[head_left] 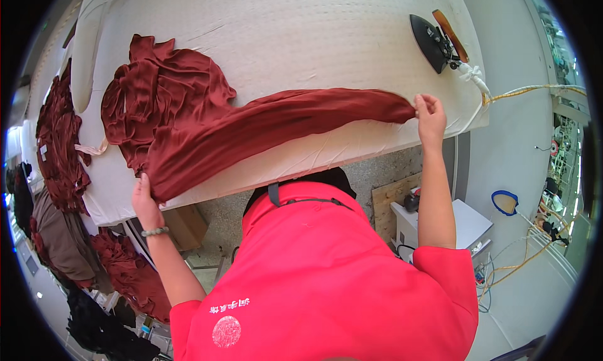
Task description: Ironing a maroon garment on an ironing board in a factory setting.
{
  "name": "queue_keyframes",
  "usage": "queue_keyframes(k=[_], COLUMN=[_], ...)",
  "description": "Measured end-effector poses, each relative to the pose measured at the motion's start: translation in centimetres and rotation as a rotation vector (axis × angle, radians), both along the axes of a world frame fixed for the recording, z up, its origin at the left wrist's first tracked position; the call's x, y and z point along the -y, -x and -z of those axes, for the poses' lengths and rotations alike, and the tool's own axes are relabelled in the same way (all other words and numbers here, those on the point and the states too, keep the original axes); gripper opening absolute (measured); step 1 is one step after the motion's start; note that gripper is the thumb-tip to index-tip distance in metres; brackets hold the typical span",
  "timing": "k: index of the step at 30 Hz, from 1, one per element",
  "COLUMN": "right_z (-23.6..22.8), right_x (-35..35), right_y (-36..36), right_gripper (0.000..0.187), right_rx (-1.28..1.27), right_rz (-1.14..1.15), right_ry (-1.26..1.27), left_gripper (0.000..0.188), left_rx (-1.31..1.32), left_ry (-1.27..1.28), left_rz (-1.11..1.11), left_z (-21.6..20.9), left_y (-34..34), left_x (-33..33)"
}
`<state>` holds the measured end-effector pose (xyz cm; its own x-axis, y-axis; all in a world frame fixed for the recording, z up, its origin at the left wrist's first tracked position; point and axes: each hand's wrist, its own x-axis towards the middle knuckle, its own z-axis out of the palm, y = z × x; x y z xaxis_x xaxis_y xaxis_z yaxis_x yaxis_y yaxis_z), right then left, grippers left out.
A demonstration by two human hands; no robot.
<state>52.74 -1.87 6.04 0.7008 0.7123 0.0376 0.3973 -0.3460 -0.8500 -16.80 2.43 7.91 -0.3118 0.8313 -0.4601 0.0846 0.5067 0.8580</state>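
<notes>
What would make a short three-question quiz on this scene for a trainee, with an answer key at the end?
1. What is worn at the wrist of the left hand?
2. Where is the iron on the table?
A) Left side
B) Middle
C) Right side
3. True or false: the garment lies smooth all over, without any folds.

Key:
1. A bracelet.
2. C
3. False: its left part is bunched and creased.
</notes>
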Motion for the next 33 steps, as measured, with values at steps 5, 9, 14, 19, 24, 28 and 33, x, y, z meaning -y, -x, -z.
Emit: queue_keyframes(k=[5,9,14,19,24,28,33], right_z=[2.5,2.3,1.4,4.1,3.0,0.4,-1.9], right_x=[2.4,2.9,6.3,6.7,4.4,5.0,4.7], right_y=[0.3,0.5,3.9,1.0,-11.5,-14.7,-12.3], right_gripper=[0.033,0.04,0.038,0.041,0.049,0.049,0.049], right_rx=[-0.166,-0.087,0.534,0.581,-0.243,-0.358,-0.137], right_rz=[-0.139,-0.166,-0.362,-0.424,0.186,0.218,-0.006], right_ry=[0.494,0.485,0.339,0.447,-0.048,0.033,0.33], left_gripper=[0.029,0.031,0.036,0.026,0.024,0.025,0.015], left_rx=[0.006,-0.188,-0.161,0.449,0.569,0.521,0.706], left_ry=[0.136,0.088,0.012,-0.199,-0.355,-0.352,-0.233], left_rz=[0.135,0.399,0.142,-0.008,0.379,0.651,0.544], left_z=[1.9,0.6,-2.6,-7.6,-12.3,-16.5,-14.6], left_y=[-2.0,-3.3,-5.4,-9.3,-13.4,-14.0,-13.2], left_x=[3.3,3.1,0.8,-3.3,-5.4,-3.3,-3.2])
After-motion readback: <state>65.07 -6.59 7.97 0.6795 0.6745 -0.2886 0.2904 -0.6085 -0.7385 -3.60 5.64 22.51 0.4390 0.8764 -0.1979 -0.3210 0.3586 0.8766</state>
